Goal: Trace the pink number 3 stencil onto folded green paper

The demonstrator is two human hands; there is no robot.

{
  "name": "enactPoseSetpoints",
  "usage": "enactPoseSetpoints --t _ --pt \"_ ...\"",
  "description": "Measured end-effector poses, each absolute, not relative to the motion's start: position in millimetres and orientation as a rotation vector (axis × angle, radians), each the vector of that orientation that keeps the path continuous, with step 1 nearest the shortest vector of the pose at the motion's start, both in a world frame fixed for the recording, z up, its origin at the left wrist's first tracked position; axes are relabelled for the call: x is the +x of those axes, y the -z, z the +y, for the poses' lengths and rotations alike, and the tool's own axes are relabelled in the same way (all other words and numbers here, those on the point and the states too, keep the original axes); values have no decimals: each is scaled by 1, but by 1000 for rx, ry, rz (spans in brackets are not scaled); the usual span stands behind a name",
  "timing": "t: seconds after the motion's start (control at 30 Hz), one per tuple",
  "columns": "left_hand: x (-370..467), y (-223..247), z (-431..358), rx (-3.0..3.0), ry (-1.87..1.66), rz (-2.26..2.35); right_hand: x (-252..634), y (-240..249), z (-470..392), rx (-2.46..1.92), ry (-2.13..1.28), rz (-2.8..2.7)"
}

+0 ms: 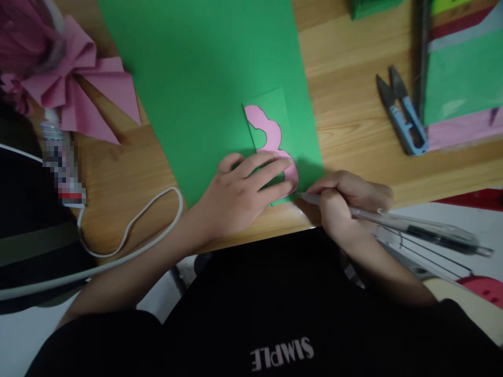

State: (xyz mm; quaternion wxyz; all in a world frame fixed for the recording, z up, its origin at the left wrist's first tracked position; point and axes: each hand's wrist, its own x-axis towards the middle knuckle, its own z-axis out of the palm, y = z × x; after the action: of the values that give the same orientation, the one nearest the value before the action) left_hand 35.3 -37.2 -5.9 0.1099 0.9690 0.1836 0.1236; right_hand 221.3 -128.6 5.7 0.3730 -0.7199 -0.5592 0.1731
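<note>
Beside the near edge of the table (346, 115), the left hand (238, 191), its fingers apart, rested on one pink cutout (273, 131), which lay upon two green papers (208, 63). The right hand's (348, 201) fingers were clamped on one pen (408, 228).

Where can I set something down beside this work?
Bare tabletop lies between the green sheet and the blue snips. The sheet's far half is also bare. It is crowded at the near edge, where the left hand rests on the pink cutout and the right hand holds a pen, and at the left, around the pink bow, tube and white cable.
</note>
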Motion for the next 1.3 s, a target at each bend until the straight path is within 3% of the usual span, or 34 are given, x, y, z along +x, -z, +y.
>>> enactPoseSetpoints --t 1.3 --pt "36 2 -37 2834 -345 526 220 -4 -125 -1791 -426 -1352"
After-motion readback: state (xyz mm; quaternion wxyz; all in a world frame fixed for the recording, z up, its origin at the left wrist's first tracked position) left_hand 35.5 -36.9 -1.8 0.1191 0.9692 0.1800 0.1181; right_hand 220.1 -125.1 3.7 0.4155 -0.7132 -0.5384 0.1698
